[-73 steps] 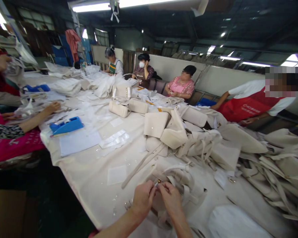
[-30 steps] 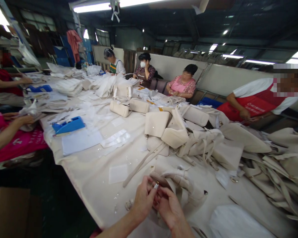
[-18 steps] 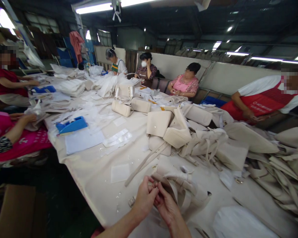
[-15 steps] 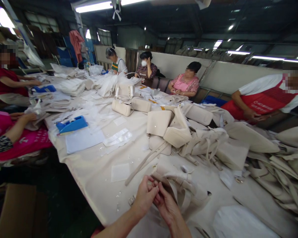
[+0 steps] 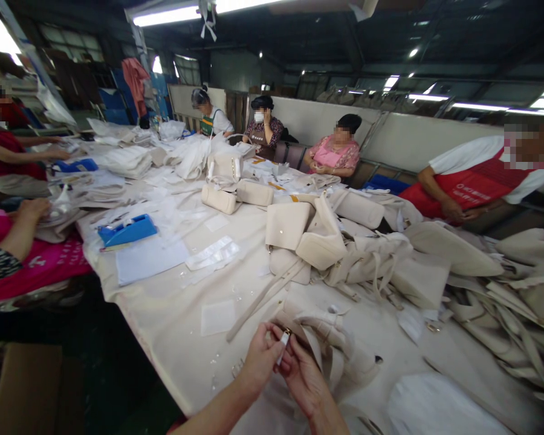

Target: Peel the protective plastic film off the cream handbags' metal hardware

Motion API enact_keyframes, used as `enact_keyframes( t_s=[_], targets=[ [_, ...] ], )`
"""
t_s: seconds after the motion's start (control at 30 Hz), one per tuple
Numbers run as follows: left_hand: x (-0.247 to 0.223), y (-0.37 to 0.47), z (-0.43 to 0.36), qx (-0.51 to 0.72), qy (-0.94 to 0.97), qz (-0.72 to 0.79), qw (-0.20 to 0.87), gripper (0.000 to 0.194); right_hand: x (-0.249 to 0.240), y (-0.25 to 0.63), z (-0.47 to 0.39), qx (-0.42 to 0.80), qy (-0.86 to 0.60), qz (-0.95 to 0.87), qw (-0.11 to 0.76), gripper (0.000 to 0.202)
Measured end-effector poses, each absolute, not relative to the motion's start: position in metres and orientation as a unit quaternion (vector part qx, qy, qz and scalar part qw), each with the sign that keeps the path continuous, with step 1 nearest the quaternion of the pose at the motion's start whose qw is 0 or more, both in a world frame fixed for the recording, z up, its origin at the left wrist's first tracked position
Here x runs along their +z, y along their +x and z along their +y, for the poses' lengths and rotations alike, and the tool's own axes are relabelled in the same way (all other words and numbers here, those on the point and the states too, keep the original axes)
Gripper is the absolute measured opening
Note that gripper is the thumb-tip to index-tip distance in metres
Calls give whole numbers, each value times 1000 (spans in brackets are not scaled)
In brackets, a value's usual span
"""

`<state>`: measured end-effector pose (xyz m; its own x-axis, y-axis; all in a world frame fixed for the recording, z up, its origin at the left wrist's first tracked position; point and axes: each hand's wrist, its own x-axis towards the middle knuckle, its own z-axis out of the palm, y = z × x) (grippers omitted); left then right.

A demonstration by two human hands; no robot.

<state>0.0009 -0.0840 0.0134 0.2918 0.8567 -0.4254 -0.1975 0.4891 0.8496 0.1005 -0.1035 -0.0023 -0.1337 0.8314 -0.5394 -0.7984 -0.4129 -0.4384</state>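
Near the table's front edge, my left hand (image 5: 262, 357) pinches a small white tab (image 5: 283, 345) with gold-coloured metal at its upper end. My right hand (image 5: 304, 376) meets it from the other side, its fingers closed around the same piece. Whether the tab is joined to the bag is hidden by my fingers. Just beyond my hands lies a cream handbag (image 5: 312, 308), its straps loose and curled beside my right hand. A long cream strap (image 5: 254, 304) stretches over the table to the left of the bag.
Several cream bags (image 5: 289, 225) are piled beyond and to the right. A blue tape dispenser (image 5: 129, 231) stands by a white sheet (image 5: 152, 264) on the left. White wrapping (image 5: 439, 402) lies at front right. Co-workers sit around the table (image 5: 163, 326); a cardboard box (image 5: 25, 386) is below left.
The white tab with gold metal now shows between my fingers, where it was hidden before. My hands have barely shifted. The view has moved slightly; a co-worker's hand at left has risen.
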Motion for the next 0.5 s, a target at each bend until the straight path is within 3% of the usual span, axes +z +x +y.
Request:
enact_keyframes(
  t_s=[0.23,0.5],
  targets=[
    [19,-12,-79,323,198,431,819,46,-7,97,-106,745,-360,-4,562,32],
    [13,-10,-75,294,38,361,884,31,-21,91,-104,722,-397,44,565,40]
  ],
)
